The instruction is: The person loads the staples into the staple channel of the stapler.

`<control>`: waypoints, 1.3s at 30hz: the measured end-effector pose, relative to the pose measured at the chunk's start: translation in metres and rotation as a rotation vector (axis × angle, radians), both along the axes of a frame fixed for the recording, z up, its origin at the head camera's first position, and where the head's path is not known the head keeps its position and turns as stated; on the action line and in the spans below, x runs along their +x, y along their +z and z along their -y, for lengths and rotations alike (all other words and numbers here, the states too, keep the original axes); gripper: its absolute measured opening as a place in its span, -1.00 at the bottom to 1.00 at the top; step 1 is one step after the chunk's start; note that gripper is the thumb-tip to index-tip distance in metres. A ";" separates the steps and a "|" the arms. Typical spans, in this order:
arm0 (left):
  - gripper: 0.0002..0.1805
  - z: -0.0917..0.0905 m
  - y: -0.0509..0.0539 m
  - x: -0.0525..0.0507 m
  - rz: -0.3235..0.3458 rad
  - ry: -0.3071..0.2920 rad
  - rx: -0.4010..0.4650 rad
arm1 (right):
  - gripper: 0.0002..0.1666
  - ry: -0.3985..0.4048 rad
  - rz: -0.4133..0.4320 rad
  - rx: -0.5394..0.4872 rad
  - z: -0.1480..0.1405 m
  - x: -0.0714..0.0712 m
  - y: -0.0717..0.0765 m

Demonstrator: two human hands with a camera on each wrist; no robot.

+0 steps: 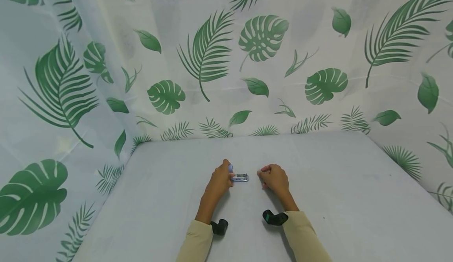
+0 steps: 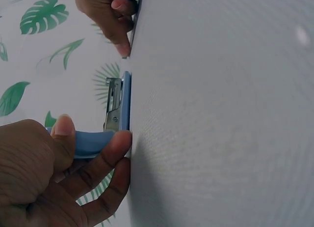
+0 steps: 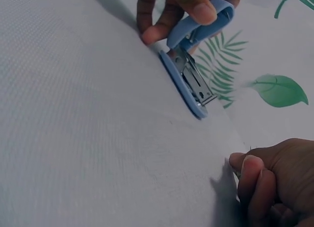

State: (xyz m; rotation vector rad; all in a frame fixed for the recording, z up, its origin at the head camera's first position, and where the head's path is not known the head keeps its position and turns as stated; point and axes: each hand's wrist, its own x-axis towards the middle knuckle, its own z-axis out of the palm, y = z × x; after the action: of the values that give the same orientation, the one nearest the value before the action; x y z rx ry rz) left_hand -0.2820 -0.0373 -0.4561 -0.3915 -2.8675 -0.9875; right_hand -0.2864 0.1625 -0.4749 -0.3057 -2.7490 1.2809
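Observation:
A small light-blue stapler (image 1: 240, 178) lies on the white table with its top cover swung up and its metal magazine (image 3: 193, 79) exposed. My left hand (image 1: 220, 178) grips the raised blue cover (image 2: 91, 142) between thumb and fingers, with fingertips by the hinge end. To the right, apart from the stapler, my right hand (image 1: 276, 178) has thumb and index finger pinched together low over the table. A tiny metallic piece (image 2: 125, 57) shows at those fingertips; most of it is hidden, so its exact kind is unclear.
The white-covered table (image 1: 159, 207) extends around both hands. Behind it and at the sides hang white curtains (image 1: 219, 108) printed with green leaves. A black wrist camera (image 1: 220, 227) sits on the left wrist, another black camera (image 1: 275, 218) on the right.

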 end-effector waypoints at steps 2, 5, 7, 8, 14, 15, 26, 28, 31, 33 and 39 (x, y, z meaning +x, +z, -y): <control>-0.60 -0.001 0.000 0.001 0.002 0.011 -0.004 | -0.71 0.006 0.003 -0.033 -0.002 -0.001 -0.002; -0.57 -0.001 0.000 0.001 -0.001 0.020 -0.008 | -0.71 0.026 0.004 -0.091 -0.005 -0.002 -0.004; -0.60 -0.001 0.000 0.001 -0.003 0.020 -0.007 | -0.71 0.047 0.003 -0.131 -0.006 -0.002 -0.003; -0.60 -0.001 0.001 0.000 -0.003 0.019 -0.007 | -0.71 0.058 0.003 -0.150 -0.007 -0.002 -0.002; -0.61 0.000 0.001 -0.001 -0.016 0.013 -0.015 | -0.71 0.111 -0.011 -0.209 -0.009 -0.002 -0.001; -0.61 0.000 0.001 -0.001 -0.020 0.013 -0.014 | -0.71 0.115 -0.015 -0.212 -0.009 -0.002 -0.001; -0.64 -0.002 0.002 0.001 -0.017 0.026 -0.023 | -0.80 0.142 -0.017 -0.217 -0.007 0.000 -0.003; -0.64 -0.002 0.002 0.001 -0.024 0.023 -0.026 | -0.80 0.155 -0.013 -0.213 -0.007 0.001 -0.003; -0.65 -0.001 0.002 0.002 -0.034 0.017 -0.029 | -0.81 0.171 -0.010 -0.207 -0.007 0.003 -0.002; -0.65 -0.001 0.001 0.002 -0.038 0.016 -0.029 | -0.81 0.176 -0.005 -0.212 -0.007 0.003 -0.001; -0.66 -0.002 -0.001 0.003 -0.027 0.021 -0.023 | -0.78 0.181 0.034 -0.254 -0.006 0.005 0.001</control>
State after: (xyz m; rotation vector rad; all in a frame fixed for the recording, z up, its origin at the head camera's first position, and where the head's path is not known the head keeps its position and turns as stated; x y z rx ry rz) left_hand -0.2788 -0.0355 -0.4571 -0.3730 -2.8551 -0.9401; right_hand -0.2816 0.1684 -0.4737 -0.0979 -2.6933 1.6893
